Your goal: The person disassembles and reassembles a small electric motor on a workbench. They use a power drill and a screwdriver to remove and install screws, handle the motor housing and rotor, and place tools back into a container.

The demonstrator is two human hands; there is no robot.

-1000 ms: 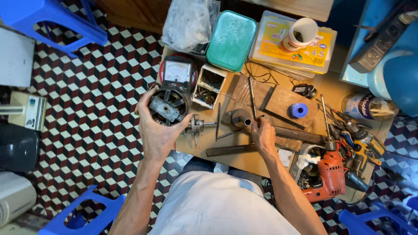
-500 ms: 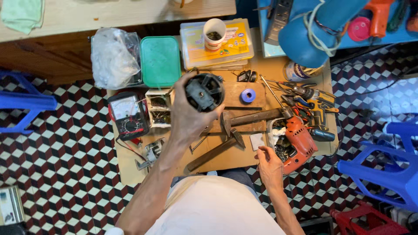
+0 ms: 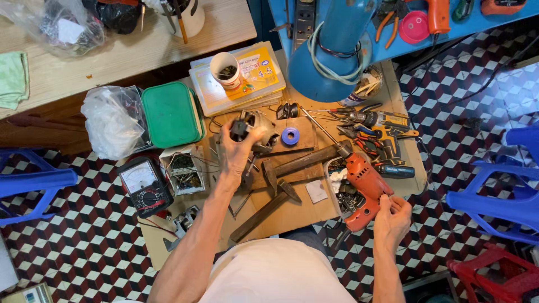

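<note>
My left hand is closed around a round grey motor part with copper windings, holding it just over the low wooden bench. My right hand hovers at the bench's near right corner, fingers curled together beside the handle end of an orange electric drill. Whether those fingers pinch anything small is too fine to tell. The drill lies across a tray of screws and bits.
Two hammers lie mid-bench near a blue tape roll. To the left are a black multimeter, a green box and a plastic bag. Behind stand a white cup and a cordless drill. Blue stools flank the bench.
The view swung back over the bench. My left hand lowered the motor part from in front of the camera toward the bench top. My right hand moved to the orange drill's handle end.
</note>
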